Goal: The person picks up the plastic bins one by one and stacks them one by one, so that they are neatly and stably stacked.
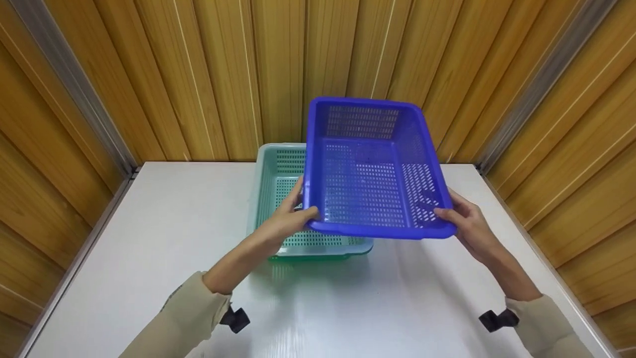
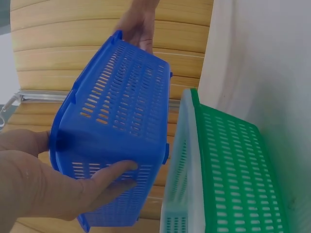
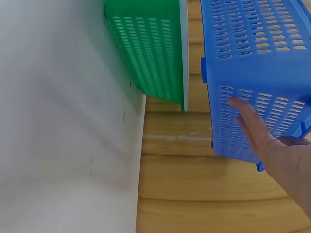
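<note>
— Blue basket (image 1: 373, 169) held up off the white table (image 1: 149, 238), tilted, just right of and above the green basket (image 1: 278, 199). Left hand (image 1: 285, 219) and right hand (image 1: 467, 223) each curled round a near corner, thumbs over the rim, fingers (image 2: 114, 174) flat underneath.

— Risk?

— Probably a slip: only the near edge gripped, far end unsupported. Could also knock the green basket's rim on the way down.

— Any writing?

— None readable anywhere.

Glossy perforated plastic blue basket (image 1: 372, 169), plastic green basket (image 1: 278, 199), smooth white glossy table (image 1: 149, 238), ribbed wood-look walls (image 1: 198, 74)
</note>
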